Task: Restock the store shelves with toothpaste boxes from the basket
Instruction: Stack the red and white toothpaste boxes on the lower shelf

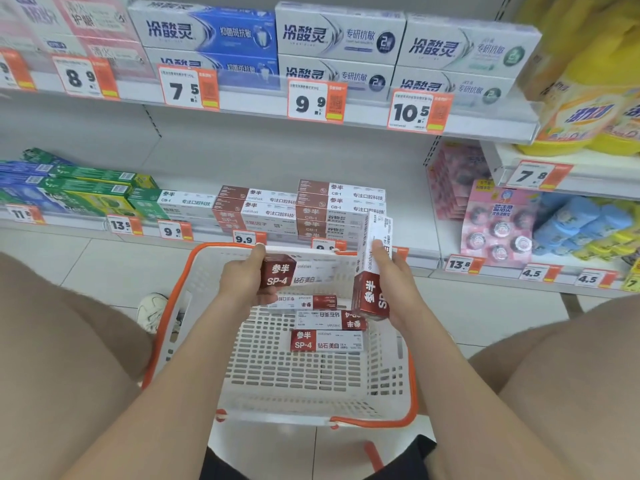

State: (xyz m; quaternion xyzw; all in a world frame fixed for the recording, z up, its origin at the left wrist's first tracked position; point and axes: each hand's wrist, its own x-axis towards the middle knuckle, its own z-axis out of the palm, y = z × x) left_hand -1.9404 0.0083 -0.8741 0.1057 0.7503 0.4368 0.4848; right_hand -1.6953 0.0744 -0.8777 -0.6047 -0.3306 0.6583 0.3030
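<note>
Currently left hand (242,284) grips a flat box (280,273), fingers mostly hidden behind it; right hand (393,285) clamps an upright box (370,299), label partly covered; basket (311,386) below both.

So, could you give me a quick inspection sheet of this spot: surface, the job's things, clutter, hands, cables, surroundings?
Surface: tiled floor, with the white basket standing on it in front of the lower shelf.
Job's things: three toothpaste boxes lying in the basket; red-and-white stacks on the lower shelf, with bare space to their right.
Clutter: nothing seen.
Hands: left hand holds an SP-4 box flat; right hand holds a second box upright.
Cables: nothing seen.
Surroundings: upper shelf boxes, price tags, pink packs, yellow bottles, a white shoe.
</note>
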